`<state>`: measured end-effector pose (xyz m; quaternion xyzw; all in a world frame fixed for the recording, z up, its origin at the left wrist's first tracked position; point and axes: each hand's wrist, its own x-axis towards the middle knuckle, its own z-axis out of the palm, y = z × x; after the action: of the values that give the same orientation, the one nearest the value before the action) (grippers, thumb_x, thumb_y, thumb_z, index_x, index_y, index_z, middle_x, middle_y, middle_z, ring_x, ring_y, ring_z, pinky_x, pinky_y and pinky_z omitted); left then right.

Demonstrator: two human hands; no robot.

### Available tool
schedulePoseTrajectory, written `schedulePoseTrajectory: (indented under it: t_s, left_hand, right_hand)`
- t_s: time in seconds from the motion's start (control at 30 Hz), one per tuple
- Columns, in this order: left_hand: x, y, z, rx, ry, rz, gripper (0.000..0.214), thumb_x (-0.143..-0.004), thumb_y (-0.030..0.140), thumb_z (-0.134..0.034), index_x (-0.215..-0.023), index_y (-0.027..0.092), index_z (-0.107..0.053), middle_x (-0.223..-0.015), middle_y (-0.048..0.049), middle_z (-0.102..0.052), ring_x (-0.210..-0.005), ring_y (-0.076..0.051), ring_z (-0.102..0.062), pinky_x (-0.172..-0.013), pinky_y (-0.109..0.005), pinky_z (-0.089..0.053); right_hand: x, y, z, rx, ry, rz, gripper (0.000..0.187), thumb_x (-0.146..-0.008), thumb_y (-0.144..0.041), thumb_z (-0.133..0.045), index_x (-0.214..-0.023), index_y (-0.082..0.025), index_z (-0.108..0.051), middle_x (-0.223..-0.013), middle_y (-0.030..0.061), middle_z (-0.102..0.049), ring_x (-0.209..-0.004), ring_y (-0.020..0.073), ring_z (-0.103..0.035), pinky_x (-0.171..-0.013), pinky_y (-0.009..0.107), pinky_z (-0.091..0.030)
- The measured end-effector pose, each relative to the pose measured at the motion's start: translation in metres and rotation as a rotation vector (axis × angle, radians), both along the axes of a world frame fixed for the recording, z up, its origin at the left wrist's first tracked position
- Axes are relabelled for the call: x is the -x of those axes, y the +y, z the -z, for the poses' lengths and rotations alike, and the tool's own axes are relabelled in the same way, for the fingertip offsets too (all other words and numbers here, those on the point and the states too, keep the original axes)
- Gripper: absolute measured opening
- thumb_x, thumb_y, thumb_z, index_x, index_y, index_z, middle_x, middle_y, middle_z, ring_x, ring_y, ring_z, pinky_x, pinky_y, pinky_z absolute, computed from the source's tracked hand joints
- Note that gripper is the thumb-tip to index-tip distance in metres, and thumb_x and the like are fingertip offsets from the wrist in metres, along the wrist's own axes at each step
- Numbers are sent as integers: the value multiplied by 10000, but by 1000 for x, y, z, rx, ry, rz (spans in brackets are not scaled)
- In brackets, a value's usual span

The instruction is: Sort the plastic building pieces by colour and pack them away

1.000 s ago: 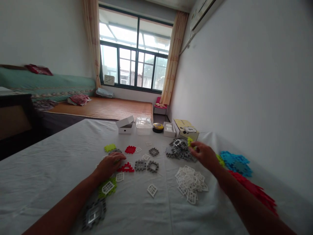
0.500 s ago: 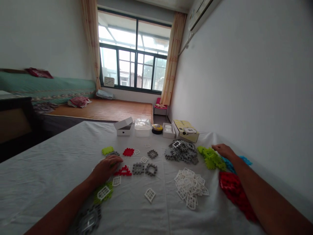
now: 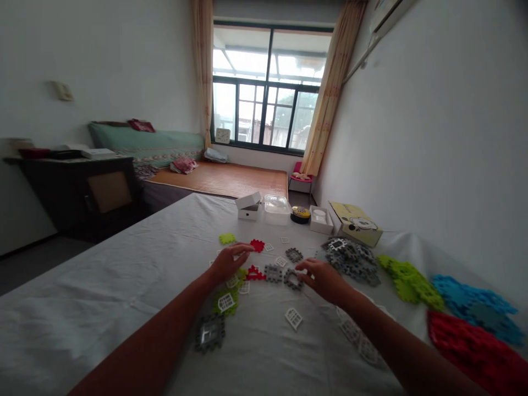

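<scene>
Right hand (image 3: 319, 275): bent over the grey ring piece (image 3: 287, 279), fingertips at its edge; I cannot tell if they grip it.
Left hand (image 3: 229, 261): fingers stretched just beside the red square piece (image 3: 257, 245); whether it holds something, I cannot tell.
Handling: a light pinch on the ring's rim should be best, so its teeth do not catch the grey square piece (image 3: 268, 273) beside.
White lattice piece (image 3: 293, 318): thin, with arched top.
Grey heap (image 3: 350, 258): toothed, seemingly stiff plastic.
Cloth (image 3: 136, 264): pale, softly wrinkled.

left hand (image 3: 231, 262): palm down, fingers reaching inward | right hand (image 3: 324, 280): fingers bent | bare forearms (image 3: 152, 324): extended forward, converging
</scene>
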<state>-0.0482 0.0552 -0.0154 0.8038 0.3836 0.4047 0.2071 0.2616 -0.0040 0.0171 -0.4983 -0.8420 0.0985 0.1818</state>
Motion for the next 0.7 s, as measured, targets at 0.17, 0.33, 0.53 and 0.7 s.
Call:
schedulePoseTrajectory:
  t_s: [0.17, 0.33, 0.53, 0.7]
  left_hand:
    - [17, 13, -1, -83, 58, -297, 253, -835, 227, -488, -967, 186, -700, -1030, -73, -704, -1036, -219, -603, -973, -383, -444]
    - [18, 18, 6, -89, 120, -324, 253, -804, 190, -490, -936, 211, -706, -1007, -43, -711, -1018, -205, -608, -956, -364, -460]
    - [16, 18, 9, -97, 159, -300, 252, -793, 189, -492, -910, 237, -710, -997, -22, -719, -997, -197, -620, -940, -344, -471]
    - [18, 20, 10, -96, 172, -306, 253, -791, 195, -490, -910, 234, -710, -1007, -27, -716, -998, -206, -619, -942, -357, -465]
  right_hand:
    - [19, 8, 10, 37, -181, 20, 418, -768, -386, -655, -1139, -196, -634, -1097, 87, -672, -1041, 254, -565, -887, 345, -429]
    - [31, -2, 11, -56, -269, 15, 311, -870, -288, -504, -1131, -164, -619, -1030, 102, -691, -979, 231, -598, -875, 321, -428]
    - [18, 3, 10, -101, -230, 198, 338, -957, -271, -316, -1081, -177, -616, -898, 86, -709, -819, 177, -660, -749, 253, -454]
    - [-68, 34, -23, -270, 27, 543, 350, -923, -388, -379, -1046, -215, -657, -1016, 74, -709, -937, 186, -644, -816, 254, -443]
